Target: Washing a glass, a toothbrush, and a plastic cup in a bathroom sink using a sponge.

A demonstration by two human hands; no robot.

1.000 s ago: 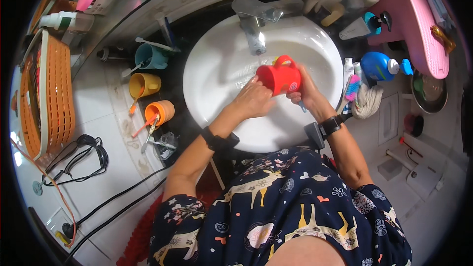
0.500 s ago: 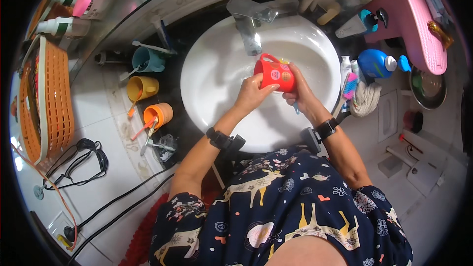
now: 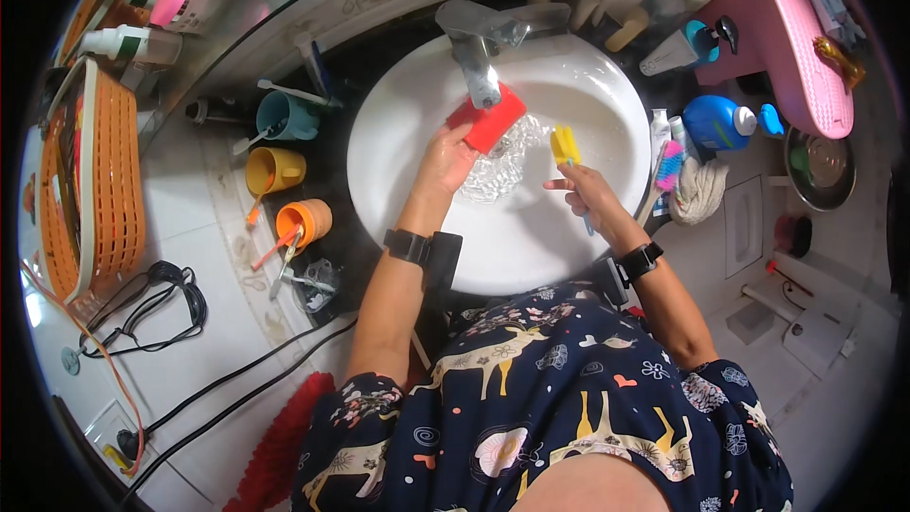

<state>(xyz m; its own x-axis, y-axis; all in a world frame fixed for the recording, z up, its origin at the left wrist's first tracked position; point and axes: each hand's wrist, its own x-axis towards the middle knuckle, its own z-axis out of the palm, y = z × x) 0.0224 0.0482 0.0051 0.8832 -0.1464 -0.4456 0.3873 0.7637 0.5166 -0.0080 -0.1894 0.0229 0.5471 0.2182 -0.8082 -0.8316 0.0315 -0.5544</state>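
Observation:
Under the metal faucet (image 3: 471, 52), my left hand (image 3: 445, 163) grips a red mug (image 3: 499, 119) tilted over the white oval washbasin (image 3: 393, 147). Water swirls in the bowl below the mug. On the basin's right side, my right hand (image 3: 601, 199) holds a small brush with a yellow head (image 3: 565, 145). A bit of its light blue handle shows below the palm. One index finger points out to the left while the others curl round the handle. The mug and the brush are apart.
Left of the basin stand a teal cup (image 3: 287, 116), a yellow mug (image 3: 275, 169) and an orange cup (image 3: 304, 224) with toothbrushes. To the right are a blue bottle (image 3: 718, 123), a pink-and-blue brush (image 3: 669, 166) and a pink basket (image 3: 806, 57). Several bottles line the back.
My left hand has carried the red mug left and up under the faucet and tipped it. My right hand has come away from the mug, showing the yellow brush head. Water now swirls in the bowl.

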